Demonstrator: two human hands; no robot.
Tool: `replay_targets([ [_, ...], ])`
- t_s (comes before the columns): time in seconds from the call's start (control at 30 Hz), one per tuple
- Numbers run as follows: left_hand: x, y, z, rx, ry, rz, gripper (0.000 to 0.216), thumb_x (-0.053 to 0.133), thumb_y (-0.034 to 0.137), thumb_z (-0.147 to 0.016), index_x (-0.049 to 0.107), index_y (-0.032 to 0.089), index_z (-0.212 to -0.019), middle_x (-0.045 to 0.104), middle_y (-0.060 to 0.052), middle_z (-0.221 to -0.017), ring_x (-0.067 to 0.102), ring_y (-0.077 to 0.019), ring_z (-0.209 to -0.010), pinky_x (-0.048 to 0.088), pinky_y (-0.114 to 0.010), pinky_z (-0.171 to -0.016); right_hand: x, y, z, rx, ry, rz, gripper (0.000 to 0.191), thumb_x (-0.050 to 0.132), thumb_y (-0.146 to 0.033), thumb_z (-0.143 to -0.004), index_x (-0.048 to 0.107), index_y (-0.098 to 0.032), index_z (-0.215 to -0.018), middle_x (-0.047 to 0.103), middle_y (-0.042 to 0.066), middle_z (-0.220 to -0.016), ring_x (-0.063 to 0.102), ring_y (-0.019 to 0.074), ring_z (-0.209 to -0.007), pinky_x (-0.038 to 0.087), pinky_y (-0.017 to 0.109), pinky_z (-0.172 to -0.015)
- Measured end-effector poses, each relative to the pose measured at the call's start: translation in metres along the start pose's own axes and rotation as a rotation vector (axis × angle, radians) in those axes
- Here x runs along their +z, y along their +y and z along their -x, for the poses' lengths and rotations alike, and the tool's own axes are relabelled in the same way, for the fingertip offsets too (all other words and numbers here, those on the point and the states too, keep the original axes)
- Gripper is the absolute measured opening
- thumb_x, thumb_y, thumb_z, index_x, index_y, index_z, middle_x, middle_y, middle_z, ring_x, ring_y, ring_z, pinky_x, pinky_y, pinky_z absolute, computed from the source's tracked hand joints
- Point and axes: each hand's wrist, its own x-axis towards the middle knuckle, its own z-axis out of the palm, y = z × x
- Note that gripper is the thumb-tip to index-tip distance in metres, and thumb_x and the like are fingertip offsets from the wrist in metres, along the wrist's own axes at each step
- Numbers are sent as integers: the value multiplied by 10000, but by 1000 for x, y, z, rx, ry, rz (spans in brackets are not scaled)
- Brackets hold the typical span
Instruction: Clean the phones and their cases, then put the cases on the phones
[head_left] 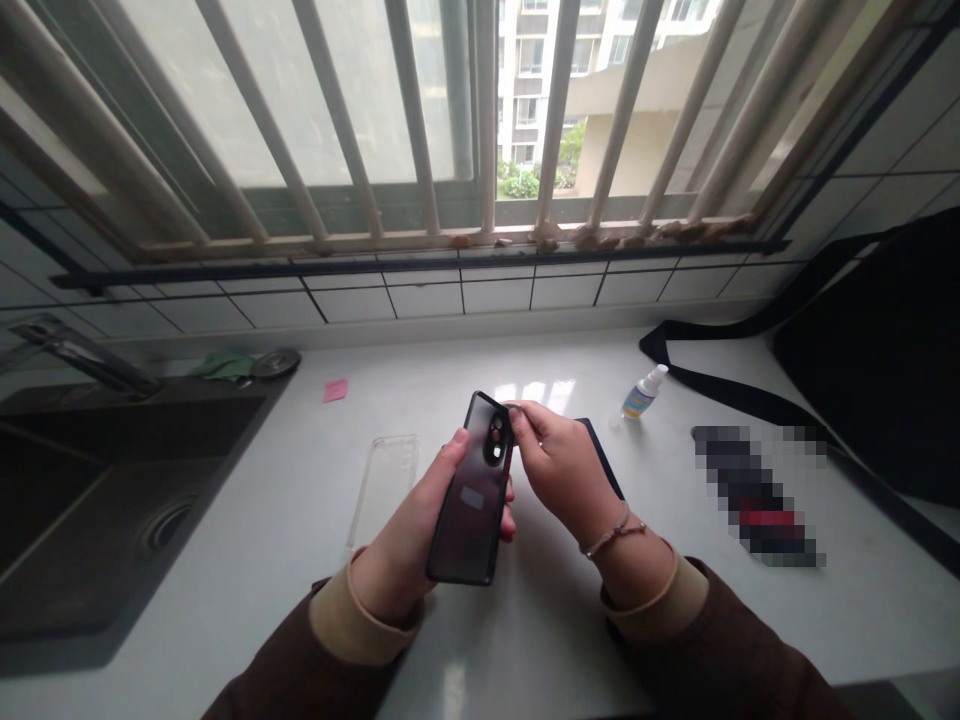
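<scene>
Two bare hands hold a dark phone case [466, 470] above a white countertop [555, 640], near the middle of the view; whether a phone sits inside cannot be told. Its long axis slants from lower left, close to the person, to upper right, towards the window [457, 120]. The camera end points away from the person, and the back faces up towards them. That back looks smoky and smooth, with a purplish tint, a black rim and rounded corners. An elongated camera cutout [495, 440] sits at the upper right, and a small pale rectangle [472, 497] shows near the middle. The left hand [409, 525] grasps the case, thumb along the left edge, fingertips showing past the right edge. The right hand [566, 470] pinches the upper right corner between thumb and fingers. A clear case [382, 490] lies on the countertop beyond the left wrist
</scene>
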Motion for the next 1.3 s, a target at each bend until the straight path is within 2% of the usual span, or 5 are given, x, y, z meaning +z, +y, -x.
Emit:
replay_targets([
  [0.17, 3, 0, 2, 123, 83, -99, 564, 631, 669, -988, 694, 176, -1254, 789, -123, -951, 773, -238, -697, 614, -302, -610, 2, 2, 0, 30, -37, -21, 322, 480, -339, -1124, 783, -229, -1131, 788, 27, -835, 739, 200, -746, 463, 280, -670],
  [0.37, 4, 1, 1, 24, 100, -10, 547, 550, 637, -1042, 721, 127, -1139, 795, -144, -910, 774, -227, -678, 637, -307, -635, 4, 3, 0, 69, -35, -70, 334, 493, -335, -1120, 780, -235, -1259, 837, 49, -987, 788, 215, -876, 519, 281, -760],
  [0.6, 3, 0, -1, 108, 99, -43, 558, 575, 643, -1031, 661, 167, -1310, 814, -155, -949, 787, -247, -706, 659, -351, -664, 3, 2, 1, 81, -12, -67, 358, 493, -354, -1122, 787, -229, -1282, 819, 36, -899, 753, 195, -775, 495, 275, -690],
  [0.97, -9, -15, -14, 247, 203, -242, 368, 666, 557, -985, 719, 193, -962, 790, -113, -824, 726, -239, -530, 526, -289, -396, 7, 8, 0, 39, 1, -32, 362, 503, -318, -1108, 773, -237, -1335, 841, 77, -1211, 812, 282, -1102, 616, 369, -919],
  [1.3, -12, -3, -27, 488, 534, 30, 292, 713, 453, -940, 751, 164, -954, 764, -52, -779, 718, -192, -633, 585, -273, -550, 11, -1, 5, -156, -160, -151, 358, 520, -235, -1109, 737, -257, -1393, 803, 71, -1328, 784, 261, -1210, 625, 374, -1014],
])
